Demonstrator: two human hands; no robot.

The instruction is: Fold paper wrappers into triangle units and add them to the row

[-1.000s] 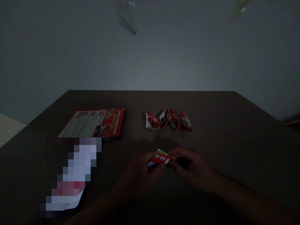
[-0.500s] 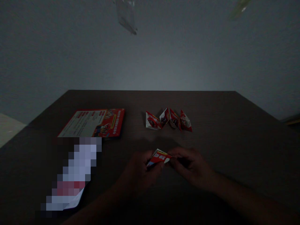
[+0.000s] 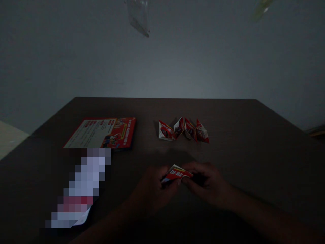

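Note:
Between my hands is a small folded piece of red printed paper [image 3: 177, 173] with white lettering, held just above the table near its front. My left hand [image 3: 158, 186] grips its left side, thumb along the lower edge. From the right, my right hand [image 3: 204, 179] pinches the paper between thumb and fingers. The undersides of both hands and the paper's back are hidden in shadow. Beyond them stand several folded red-and-white paper pieces [image 3: 166, 131] in a zigzag row.
A red stack of printed sheets or a booklet [image 3: 119, 132] lies at the left. In front of it is a lit device [image 3: 83, 189], mostly pixelated. The dark wooden table [image 3: 228, 118] meets a grey wall, where a clear plastic bag [image 3: 138, 18] hangs.
The folded paper has turned slightly and shifted a little right and down. My right thumb and fingers have moved further over its right side.

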